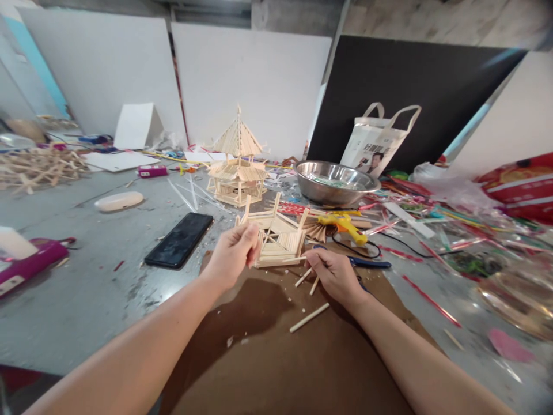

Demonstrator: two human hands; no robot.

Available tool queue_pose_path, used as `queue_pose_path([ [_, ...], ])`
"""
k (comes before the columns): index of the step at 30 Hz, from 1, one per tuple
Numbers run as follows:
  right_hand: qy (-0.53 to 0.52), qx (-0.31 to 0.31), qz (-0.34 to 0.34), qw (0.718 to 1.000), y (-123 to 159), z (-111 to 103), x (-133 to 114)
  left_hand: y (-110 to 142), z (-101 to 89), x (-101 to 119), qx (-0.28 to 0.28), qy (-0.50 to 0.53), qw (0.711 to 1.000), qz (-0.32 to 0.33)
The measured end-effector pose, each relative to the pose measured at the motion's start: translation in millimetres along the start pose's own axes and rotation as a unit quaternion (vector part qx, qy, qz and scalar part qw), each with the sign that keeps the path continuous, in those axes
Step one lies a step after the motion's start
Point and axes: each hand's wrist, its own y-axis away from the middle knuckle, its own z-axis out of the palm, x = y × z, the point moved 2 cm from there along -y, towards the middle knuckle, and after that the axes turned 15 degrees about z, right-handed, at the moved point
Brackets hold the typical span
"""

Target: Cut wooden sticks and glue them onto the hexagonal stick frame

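A little stick frame (280,253) sits at the far end of the brown board (268,363), in between the two hands. It looks only part built. The low rim is there, flat sticks fill some of the bottom, and a few posts (276,204) poke up from the edges — but no roof sits on top. Farther back stands a stick pavilion (239,193) with a pointy roof (239,138), and that one looks all done. If the small one is meant to match, its upper part is still left to make.

The right hand (334,274) is closed in a pinch, with thin sticks (303,277) showing at its fingers, by the frame's near right corner. The left hand (233,248) is curled up at the frame's left side — what is inside it, one cannot tell.

One loose stick (310,317) lies nearer on the board. A yellow glue gun (345,226) rests to the right, just past the frame.
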Motion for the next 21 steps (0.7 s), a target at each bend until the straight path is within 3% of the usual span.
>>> queue_pose_path([
  [3,0.002,0.002,-0.001,1.0,0.5,-0.3,-0.4,-4.7,-8.8,5.2,0.093,-0.072,0.991,0.061],
  [5,0.001,0.002,0.001,1.0,0.7,-0.3,-0.5,-5.7,-11.5,7.6,0.117,-0.106,0.984,0.087],
  [14,-0.003,0.001,0.005,1.0,0.9,0.8,0.5,-2.5,-7.8,14.2,0.048,-0.227,0.967,0.103],
  [21,-0.005,0.001,0.001,1.0,1.4,0.7,0.6,0.5,-8.4,16.8,0.053,-0.237,0.966,0.093],
])
